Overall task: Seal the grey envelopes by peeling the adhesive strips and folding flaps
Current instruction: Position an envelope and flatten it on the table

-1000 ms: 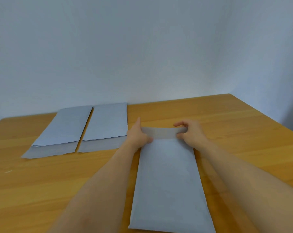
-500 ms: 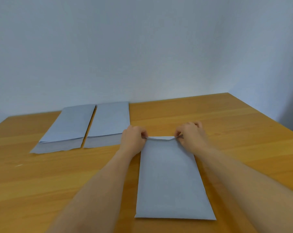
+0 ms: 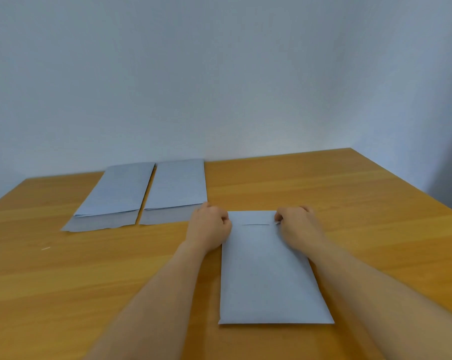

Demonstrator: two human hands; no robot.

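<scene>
A grey envelope lies lengthwise on the wooden table in front of me. Its flap at the far end is folded down flat, and the flap's edge shows as a thin line. My left hand has curled fingers and holds the flap's left corner at the fold. At the right corner, my right hand holds the flap the same way. Both hands hide the flap's corners.
Two more grey envelopes lie side by side at the back left, their open flaps pointing toward me. A small white scrap lies on the table at the left. A wall stands behind the table; the table's right edge runs close by.
The flap stood raised between my pinching hands a second ago. Both hands have since brought it over and down onto the envelope body, where it now lies flat.
</scene>
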